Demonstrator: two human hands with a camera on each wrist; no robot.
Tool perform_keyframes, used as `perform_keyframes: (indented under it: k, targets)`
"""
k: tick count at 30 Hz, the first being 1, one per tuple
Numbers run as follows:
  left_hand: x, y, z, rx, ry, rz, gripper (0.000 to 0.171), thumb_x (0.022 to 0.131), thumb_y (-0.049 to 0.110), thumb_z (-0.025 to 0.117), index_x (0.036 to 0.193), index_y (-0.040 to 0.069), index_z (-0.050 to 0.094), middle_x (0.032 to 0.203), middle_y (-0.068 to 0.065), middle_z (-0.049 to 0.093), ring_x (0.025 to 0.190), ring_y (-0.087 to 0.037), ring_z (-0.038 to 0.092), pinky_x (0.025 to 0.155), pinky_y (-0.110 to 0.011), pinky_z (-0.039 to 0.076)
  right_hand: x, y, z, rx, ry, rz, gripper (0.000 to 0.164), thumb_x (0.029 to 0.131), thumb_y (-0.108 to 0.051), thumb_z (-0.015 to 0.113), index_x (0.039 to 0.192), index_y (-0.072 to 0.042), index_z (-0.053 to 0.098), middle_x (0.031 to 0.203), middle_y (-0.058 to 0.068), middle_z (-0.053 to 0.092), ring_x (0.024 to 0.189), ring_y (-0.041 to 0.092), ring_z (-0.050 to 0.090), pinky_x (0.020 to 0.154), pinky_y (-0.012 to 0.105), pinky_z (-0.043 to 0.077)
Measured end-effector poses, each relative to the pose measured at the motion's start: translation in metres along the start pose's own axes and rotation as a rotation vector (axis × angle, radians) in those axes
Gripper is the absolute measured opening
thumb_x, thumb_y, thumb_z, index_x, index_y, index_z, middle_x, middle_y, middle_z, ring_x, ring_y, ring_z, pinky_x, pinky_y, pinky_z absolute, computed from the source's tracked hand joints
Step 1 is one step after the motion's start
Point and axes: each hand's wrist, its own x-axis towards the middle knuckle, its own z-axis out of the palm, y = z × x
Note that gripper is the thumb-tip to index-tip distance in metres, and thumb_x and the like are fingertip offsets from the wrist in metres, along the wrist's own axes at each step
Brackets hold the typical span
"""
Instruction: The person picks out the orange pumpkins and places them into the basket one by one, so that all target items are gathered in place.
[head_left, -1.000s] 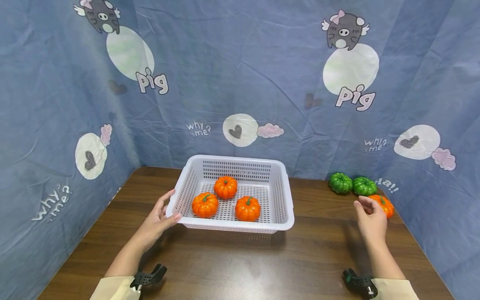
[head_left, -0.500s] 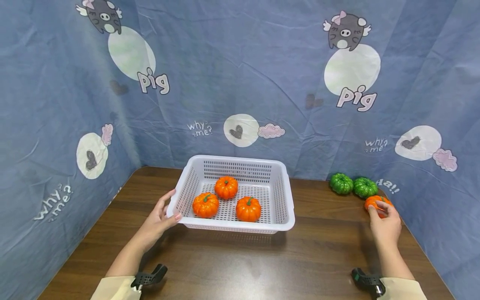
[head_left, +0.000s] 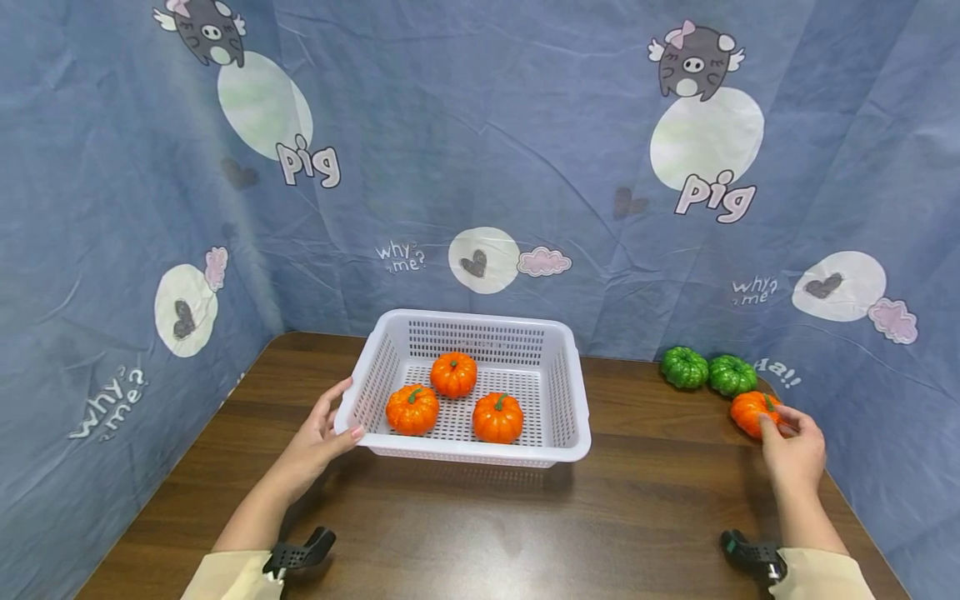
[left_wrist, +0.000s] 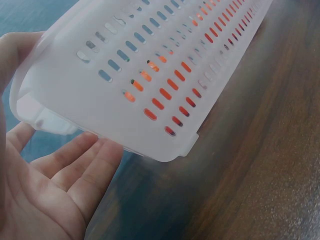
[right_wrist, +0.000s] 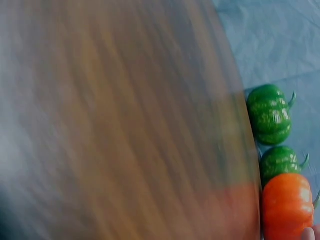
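Note:
A white perforated plastic basket [head_left: 572, 392] appears tipped toward me above the table. My left hand [head_left: 309, 450] grips its left end, thumb over the front left corner of the rim. In the left wrist view, the fingers [left_wrist: 85, 195] touch the basket's underside. Three orange pumpkins [head_left: 498, 418] lie inside it. On the far right, my right hand [head_left: 797, 454] is at the right side of another orange pumpkin [head_left: 746, 414], its thumb and fingers near or touching the skin. Only a fingertip [right_wrist: 308, 234] shows in the right wrist view, overlapping that pumpkin.
Two green pumpkins [head_left: 684, 367] sit behind the orange one, near the table's back right corner. The brown wooden table [head_left: 480, 533] is bordered by a blue printed curtain [head_left: 420, 167] at the back and sides.
My right hand has moved rightward from in front of the loose orange pumpkin to its right side, uncovering most of it. My left hand and the basket have stayed put.

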Motion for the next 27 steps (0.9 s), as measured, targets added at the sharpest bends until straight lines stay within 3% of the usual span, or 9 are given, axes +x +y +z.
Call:
perform_keyframes:
  k: [5, 9, 12, 21, 27]
  targets:
    - [0.000, 0.000, 0.000, 0.003, -0.001, 0.001, 0.083, 0.095, 0.013, 0.065, 0.159, 0.022, 0.013, 0.149, -0.029, 0.038, 0.116, -0.028, 0.058, 0.088, -0.023, 0.050, 0.006, 0.001, -0.006, -0.029, -0.033, 0.013, 0.048, 0.096, -0.027, 0.062, 0.133, 0.004, 0.056, 0.127, 0.025, 0.056, 0.085, -0.004, 0.044, 0.076, 0.017, 0.035]
    - [0.000, 0.000, 0.000, -0.001, -0.003, 0.004, 0.083, 0.095, 0.013, 0.064, 0.159, 0.022, 0.013, 0.149, -0.030, 0.038, 0.115, -0.028, 0.058, 0.088, -0.023, 0.050, 0.010, 0.003, -0.008, -0.067, -0.058, 0.028, 0.051, 0.096, -0.029, 0.062, 0.135, 0.003, 0.054, 0.130, 0.027, 0.055, 0.099, 0.022, 0.055, 0.078, 0.022, 0.036]
    - [-0.001, 0.000, 0.000, -0.005, -0.006, 0.009, 0.082, 0.095, 0.013, 0.064, 0.159, 0.022, 0.013, 0.148, -0.030, 0.038, 0.113, -0.024, 0.059, 0.088, -0.023, 0.050, 0.012, 0.006, -0.009, -0.093, -0.078, 0.033, 0.054, 0.096, -0.030, 0.062, 0.137, 0.004, 0.052, 0.132, 0.028, 0.053, 0.112, 0.037, 0.053, 0.082, 0.029, 0.037]
    - [-0.001, 0.000, 0.000, 0.003, -0.003, 0.006, 0.082, 0.095, 0.016, 0.065, 0.159, 0.024, 0.014, 0.148, -0.028, 0.039, 0.113, -0.021, 0.059, 0.089, -0.023, 0.050, 0.017, 0.010, -0.011, -0.104, -0.147, 0.044, 0.062, 0.096, -0.031, 0.062, 0.142, 0.008, 0.043, 0.140, 0.033, 0.045, 0.125, 0.048, 0.045, 0.103, 0.054, 0.034]
    - [-0.001, 0.000, 0.000, 0.012, 0.001, -0.004, 0.082, 0.095, 0.017, 0.065, 0.159, 0.024, 0.014, 0.149, -0.027, 0.039, 0.113, -0.022, 0.059, 0.089, -0.023, 0.050, 0.021, 0.013, -0.010, -0.105, -0.188, 0.056, 0.070, 0.096, -0.034, 0.062, 0.146, 0.008, 0.036, 0.145, 0.035, 0.040, 0.131, 0.049, 0.040, 0.109, 0.057, 0.029]
